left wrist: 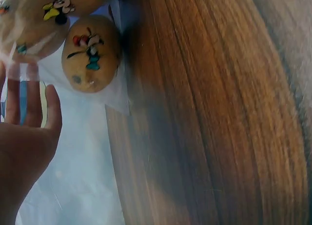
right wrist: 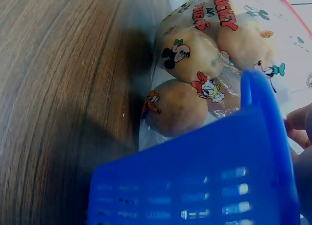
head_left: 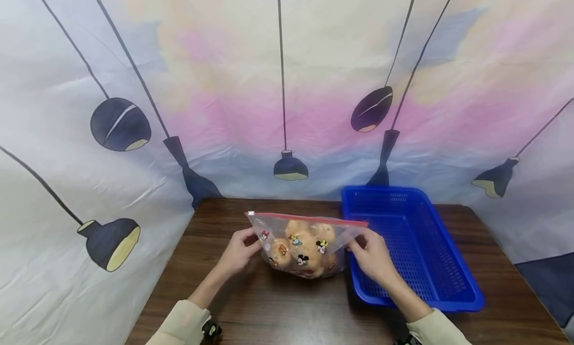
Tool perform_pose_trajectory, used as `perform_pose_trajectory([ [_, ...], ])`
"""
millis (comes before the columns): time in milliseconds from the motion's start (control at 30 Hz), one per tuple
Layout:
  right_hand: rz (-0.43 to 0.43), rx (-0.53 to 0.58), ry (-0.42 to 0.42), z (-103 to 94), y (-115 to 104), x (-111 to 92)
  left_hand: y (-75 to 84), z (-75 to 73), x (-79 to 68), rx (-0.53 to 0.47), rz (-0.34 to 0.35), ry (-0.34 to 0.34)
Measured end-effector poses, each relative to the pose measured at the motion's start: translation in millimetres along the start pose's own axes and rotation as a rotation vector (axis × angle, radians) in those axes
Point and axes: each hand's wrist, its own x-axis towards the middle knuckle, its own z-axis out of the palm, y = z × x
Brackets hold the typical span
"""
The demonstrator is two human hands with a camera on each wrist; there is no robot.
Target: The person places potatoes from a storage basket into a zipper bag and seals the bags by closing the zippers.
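A clear zip bag (head_left: 275,225) with a red zip strip and cartoon prints stands upright on the table, its strip stretched across the top. The white slider (head_left: 251,213) sits at the strip's left end. Several round tan pieces (head_left: 309,245), like potatoes or pears, fill the bag. My left hand (head_left: 236,250) pinches the bag's upper left edge. At the upper right corner, just below the strip, my right hand (head_left: 374,255) grips the plastic between thumb and fingers. In the right wrist view only some fingertips (right wrist: 297,130) show, beyond the basket's rim.
A blue plastic basket (head_left: 454,255) with slotted sides stands on the right, close against the bag, under my right forearm. Both rest on a dark wooden table (head_left: 269,310). Behind it hangs a cloth backdrop (head_left: 233,86) painted with lamps.
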Motion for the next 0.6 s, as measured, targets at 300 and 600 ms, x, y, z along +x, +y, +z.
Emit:
perform_pose_trajectory([
  [300,0.037,0.205,-0.038,11.4,-26,18,32.5,-14.4,14.2,0.071,-0.073,0.216],
  [600,0.377,0.437,-0.123,36.6,-24,45,35.5,-26.0,23.4,0.092,-0.382,0.244],
])
